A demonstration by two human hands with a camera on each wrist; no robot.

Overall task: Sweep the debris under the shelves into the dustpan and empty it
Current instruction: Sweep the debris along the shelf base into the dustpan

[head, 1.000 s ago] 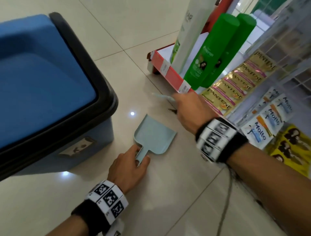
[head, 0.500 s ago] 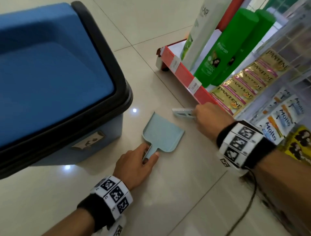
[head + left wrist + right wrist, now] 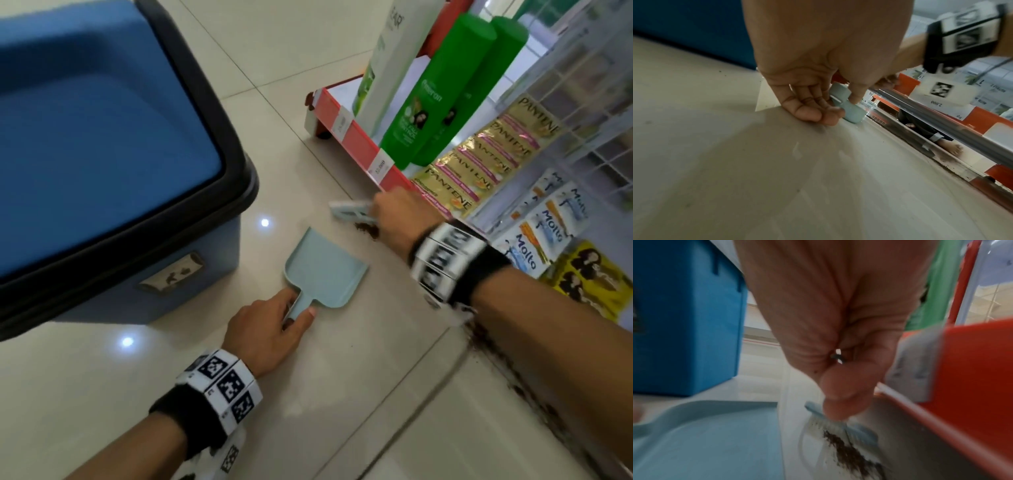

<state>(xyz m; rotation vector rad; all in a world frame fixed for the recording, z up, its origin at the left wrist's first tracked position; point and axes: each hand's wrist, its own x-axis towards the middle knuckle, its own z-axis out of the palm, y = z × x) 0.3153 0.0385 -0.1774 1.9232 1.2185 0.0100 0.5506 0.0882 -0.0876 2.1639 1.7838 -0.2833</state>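
Now left hand (image 3: 267, 329) pinches dustpan (image 3: 325, 270) handle; right hand (image 3: 400, 212) grips brush (image 3: 349, 210), debris (image 3: 851, 452) under bristles, just beyond dustpan.

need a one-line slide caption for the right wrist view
Right hand holds a small brush against a streak of dark debris beside the pale blue dustpan, below the red shelf edge.

glossy beige tile floor (image 3: 102, 394) w/ light glints; blue bin (image 3: 85, 154) left; red-edged shop shelf (image 3: 356, 144) right.
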